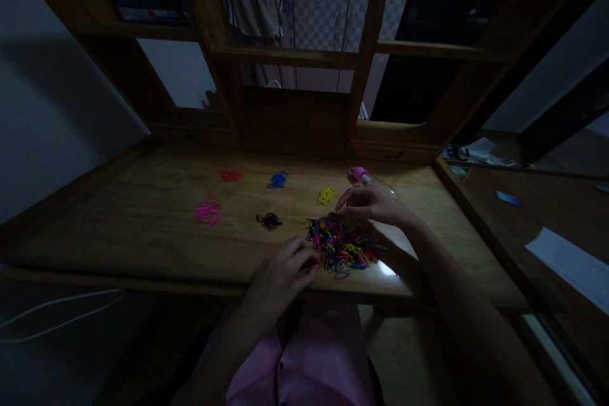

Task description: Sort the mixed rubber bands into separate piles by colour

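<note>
On the tabletop (143, 228), the mixed loops (347, 247) are flanked by the left hand (285, 271) at eight o'clock, the right hand (373, 204) at one. Whether either grip is closed on any cannot be told. Through tangling, strays could be dragged into the yellow pile (327, 196) at eleven.

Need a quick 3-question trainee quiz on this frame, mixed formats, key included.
1. Open: which single-colour pile lies nearest the right hand?

2. True or false: the left hand is at the side of the mixed-colour pile.

3. Multiple choice: how many single-colour piles lie on the desk?
A) three
B) five
C) eight

Key:
1. The yellow pile.
2. True.
3. B: the yellow pile, the red pile, the blue pile, the pink pile and the black pile.
</note>
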Motion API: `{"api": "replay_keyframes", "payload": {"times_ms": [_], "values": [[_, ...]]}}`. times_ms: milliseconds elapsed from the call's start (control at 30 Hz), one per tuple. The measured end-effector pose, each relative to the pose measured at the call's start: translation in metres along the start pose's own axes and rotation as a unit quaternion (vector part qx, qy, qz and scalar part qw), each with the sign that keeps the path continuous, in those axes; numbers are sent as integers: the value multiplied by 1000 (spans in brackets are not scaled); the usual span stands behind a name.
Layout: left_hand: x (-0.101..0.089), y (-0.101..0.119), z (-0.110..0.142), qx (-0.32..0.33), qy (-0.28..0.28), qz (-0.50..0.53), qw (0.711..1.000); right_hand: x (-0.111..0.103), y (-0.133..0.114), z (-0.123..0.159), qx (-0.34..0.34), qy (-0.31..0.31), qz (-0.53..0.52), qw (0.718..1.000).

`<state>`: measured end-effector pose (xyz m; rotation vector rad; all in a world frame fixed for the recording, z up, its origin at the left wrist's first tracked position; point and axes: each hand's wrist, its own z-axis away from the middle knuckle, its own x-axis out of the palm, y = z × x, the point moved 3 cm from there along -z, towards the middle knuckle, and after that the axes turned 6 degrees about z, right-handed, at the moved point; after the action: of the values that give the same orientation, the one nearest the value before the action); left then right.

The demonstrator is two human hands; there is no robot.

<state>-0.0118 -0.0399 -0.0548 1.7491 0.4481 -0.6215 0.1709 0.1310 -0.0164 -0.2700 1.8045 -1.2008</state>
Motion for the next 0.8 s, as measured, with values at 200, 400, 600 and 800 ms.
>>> {"api": "replay_keyframes", "payload": {"times_ms": [200,400,600,800], "values": [[-6,2,-4,26,30,-5,999,9,1,2,-14,-68,30,997],[-12,-5,-11,13,62,30,998,8,-10,6,-39,-110,63,991],[-13,-13,-14,-28,74,59,995,13,-14,7,-63,-169,76,981],[-10,-20,-17,-67,99,111,987,18,-12,5,-73,-160,68,982]]}}
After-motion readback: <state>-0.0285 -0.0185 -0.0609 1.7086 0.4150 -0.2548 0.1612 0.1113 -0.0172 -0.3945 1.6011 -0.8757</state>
